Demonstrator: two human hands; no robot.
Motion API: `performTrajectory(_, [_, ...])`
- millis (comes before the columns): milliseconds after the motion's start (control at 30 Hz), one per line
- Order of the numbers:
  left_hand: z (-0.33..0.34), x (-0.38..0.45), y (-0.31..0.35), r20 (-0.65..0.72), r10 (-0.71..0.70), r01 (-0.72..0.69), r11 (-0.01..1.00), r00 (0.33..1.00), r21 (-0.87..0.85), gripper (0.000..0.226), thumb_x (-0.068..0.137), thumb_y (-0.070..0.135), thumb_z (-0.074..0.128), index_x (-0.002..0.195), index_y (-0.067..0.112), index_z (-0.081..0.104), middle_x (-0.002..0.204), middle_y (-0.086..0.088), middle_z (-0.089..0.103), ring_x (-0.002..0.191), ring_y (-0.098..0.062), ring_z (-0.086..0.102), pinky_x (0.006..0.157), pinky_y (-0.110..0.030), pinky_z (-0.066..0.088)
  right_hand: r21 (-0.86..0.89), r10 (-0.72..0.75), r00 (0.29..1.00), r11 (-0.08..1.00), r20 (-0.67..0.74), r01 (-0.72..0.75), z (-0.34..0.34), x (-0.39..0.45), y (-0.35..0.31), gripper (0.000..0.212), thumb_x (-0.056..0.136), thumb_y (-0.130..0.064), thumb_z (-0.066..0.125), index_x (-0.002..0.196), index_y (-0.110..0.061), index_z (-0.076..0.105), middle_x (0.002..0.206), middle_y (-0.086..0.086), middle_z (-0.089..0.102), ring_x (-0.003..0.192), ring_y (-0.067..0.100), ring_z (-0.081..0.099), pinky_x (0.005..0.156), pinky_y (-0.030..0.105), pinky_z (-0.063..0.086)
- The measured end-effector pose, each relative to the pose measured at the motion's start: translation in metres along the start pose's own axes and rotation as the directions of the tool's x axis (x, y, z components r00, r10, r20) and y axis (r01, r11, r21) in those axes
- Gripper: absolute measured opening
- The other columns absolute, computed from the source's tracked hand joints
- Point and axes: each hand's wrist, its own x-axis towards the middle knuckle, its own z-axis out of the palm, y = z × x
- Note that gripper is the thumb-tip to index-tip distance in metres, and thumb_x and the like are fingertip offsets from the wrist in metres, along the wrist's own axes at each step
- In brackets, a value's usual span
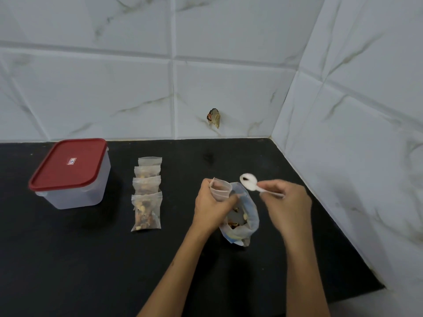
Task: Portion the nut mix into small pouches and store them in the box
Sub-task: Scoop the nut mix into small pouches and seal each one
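My left hand [212, 205] grips a small clear pouch [220, 189], its mouth held open and upright. Just right of it my right hand [286, 200] pinches the handle of a white plastic spoon [249, 182], whose bowl holds a dark bit and hovers beside the pouch mouth. Below both stands the open bag of nut mix [242, 221], nuts visible inside. A row of several filled pouches [146, 195] lies overlapping to the left. Further left sits the translucent box [73, 179] with its red lid [68, 164] on.
The black countertop [91, 259] ends at tiled walls behind and on the right, meeting in a corner. A small crumpled wrapper [214, 117] hangs on the back wall.
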Motion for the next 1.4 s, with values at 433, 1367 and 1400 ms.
performTrajectory(433, [-0.006, 0.0, -0.024, -0.036, -0.455, 0.454, 0.875, 0.89, 0.17, 0.061, 0.065, 0.029, 0.083, 0.111, 0.013, 0.046, 0.106, -0.003, 0.055, 0.102, -0.021, 0.056, 0.076, -0.032, 0.048, -0.317, 0.249, 0.968, 0.921, 0.025, -0.228, 0.065, 0.005, 0.079, 0.017, 0.091, -0.012, 0.057, 0.101, -0.019, 0.068, 0.102, -0.001, 0.065, 0.097, 0.015, 0.056, 0.073, 0.024, 0.043])
performTrajectory(1367, [-0.002, 0.004, -0.032, -0.057, -0.427, 0.426, 0.904, 0.902, -0.036, 0.058, 0.061, 0.027, 0.087, 0.105, 0.017, 0.049, 0.102, 0.0, 0.06, 0.096, -0.016, 0.06, 0.076, -0.031, 0.05, -0.53, 0.118, 0.99, 0.846, 0.071, -0.063, 0.04, 0.012, 0.04, 0.02, 0.089, -0.012, 0.063, 0.107, -0.018, 0.068, 0.102, 0.001, 0.066, 0.088, 0.013, 0.061, 0.072, 0.024, 0.05])
performTrajectory(1400, [0.0, 0.003, -0.032, -0.064, -0.435, 0.434, 0.9, 0.898, -0.028, 0.061, 0.06, 0.028, 0.087, 0.106, 0.017, 0.049, 0.101, 0.001, 0.059, 0.096, -0.016, 0.059, 0.075, -0.03, 0.05, -0.538, 0.1, 0.992, 0.842, 0.078, -0.042, 0.041, 0.013, 0.037, 0.02, 0.089, -0.01, 0.061, 0.107, -0.016, 0.069, 0.102, 0.003, 0.066, 0.09, 0.016, 0.062, 0.074, 0.026, 0.051])
